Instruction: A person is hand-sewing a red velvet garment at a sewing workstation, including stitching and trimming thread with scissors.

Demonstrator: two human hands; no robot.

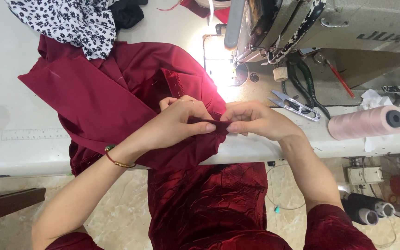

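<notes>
Both hands, left hand (181,121) and right hand (254,121), pinched a folded edge of maroon fabric (112,92) at the table edge (255,150); sewing machine (311,28) at one o'clock, its needle lost in glare.

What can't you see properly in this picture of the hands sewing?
- Head view: the needle of the sewing machine is lost in lamp glare.
- The folded edge of the dark red fabric is hidden between the left hand and right hand.
- The patterned cloth is cut off by the top edge.
</notes>
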